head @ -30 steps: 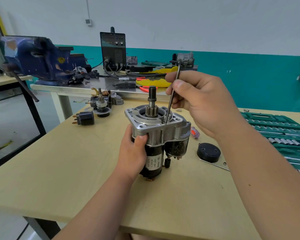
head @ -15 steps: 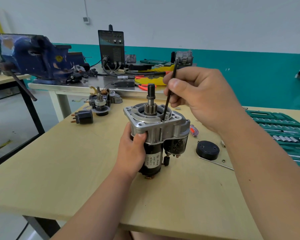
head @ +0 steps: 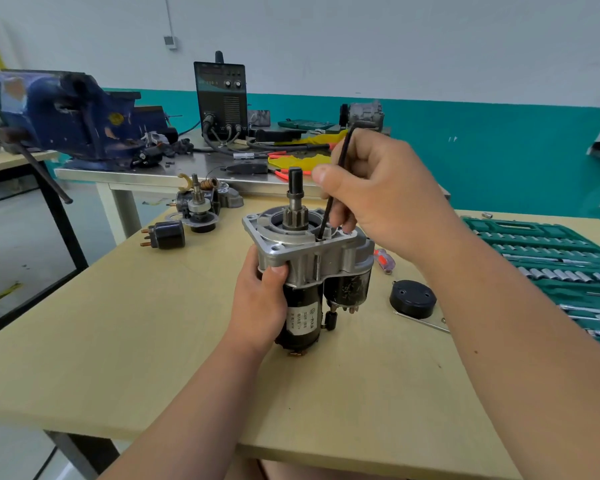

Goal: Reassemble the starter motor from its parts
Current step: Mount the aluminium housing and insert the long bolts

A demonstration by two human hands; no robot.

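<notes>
The starter motor [head: 309, 261] stands upright on the wooden table [head: 118, 341], silver nose housing and pinion shaft on top, black body below. My left hand [head: 258, 299] grips its body from the left, thumb on the housing edge. My right hand [head: 381, 199] pinches a thin black hex key [head: 333, 188], whose lower tip sits in a hole on the top face of the housing, right of the shaft. A black round end cap [head: 413, 298] lies on the table to the right of the motor.
A second, dismantled starter [head: 201, 206] and a black solenoid [head: 167, 234] lie at the far left. A green socket set case [head: 551, 258] lies open on the right. A red-handled screwdriver [head: 383, 260] lies behind the motor. A blue vise [head: 70, 116] and a black welder [head: 220, 98] stand on the back bench.
My right hand has turned the hex key a little, thumb moving toward the shaft. The left hand keeps its grip on the motor. The view has shifted slightly.
</notes>
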